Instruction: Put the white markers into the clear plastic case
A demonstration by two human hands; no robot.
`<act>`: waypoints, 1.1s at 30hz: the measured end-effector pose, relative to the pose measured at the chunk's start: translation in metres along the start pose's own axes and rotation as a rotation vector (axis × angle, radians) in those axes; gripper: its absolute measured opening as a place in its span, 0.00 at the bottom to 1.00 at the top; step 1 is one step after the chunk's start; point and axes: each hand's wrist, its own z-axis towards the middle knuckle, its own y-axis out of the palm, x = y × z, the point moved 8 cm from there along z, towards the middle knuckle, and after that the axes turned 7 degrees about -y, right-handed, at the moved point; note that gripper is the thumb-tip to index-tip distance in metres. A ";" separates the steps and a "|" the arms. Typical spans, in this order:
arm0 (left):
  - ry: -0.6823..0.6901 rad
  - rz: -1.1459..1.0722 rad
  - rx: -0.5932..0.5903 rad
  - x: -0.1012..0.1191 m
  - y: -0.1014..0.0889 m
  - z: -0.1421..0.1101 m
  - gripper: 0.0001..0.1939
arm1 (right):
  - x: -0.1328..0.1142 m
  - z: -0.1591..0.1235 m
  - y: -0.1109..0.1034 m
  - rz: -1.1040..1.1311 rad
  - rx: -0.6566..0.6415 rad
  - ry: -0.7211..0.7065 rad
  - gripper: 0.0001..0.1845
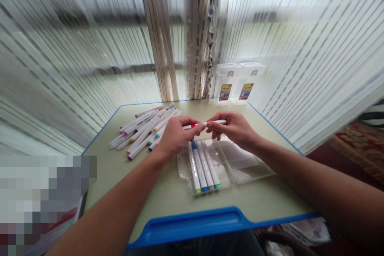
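Observation:
Both my hands hold one white marker with a red band level above the table. My left hand grips its left end in a closed fist. My right hand pinches its right part with thumb and fingers. Just below the hands lies an open clear plastic case with three white markers in its left half, their coloured caps towards me. Its lid half lies flat to the right.
A pile of several white markers with coloured caps lies at the left of the green table. Two clear boxes with labels stand at the far edge. A blue tray edge runs along the near side. Vertical blinds surround the table.

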 end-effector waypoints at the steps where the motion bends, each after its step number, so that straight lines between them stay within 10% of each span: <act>1: 0.007 0.009 -0.009 0.001 0.001 -0.001 0.16 | 0.000 0.000 0.000 -0.017 -0.006 -0.006 0.20; 33: -0.068 -0.277 0.029 -0.013 -0.014 0.011 0.17 | 0.005 0.000 0.009 0.498 -0.112 0.093 0.16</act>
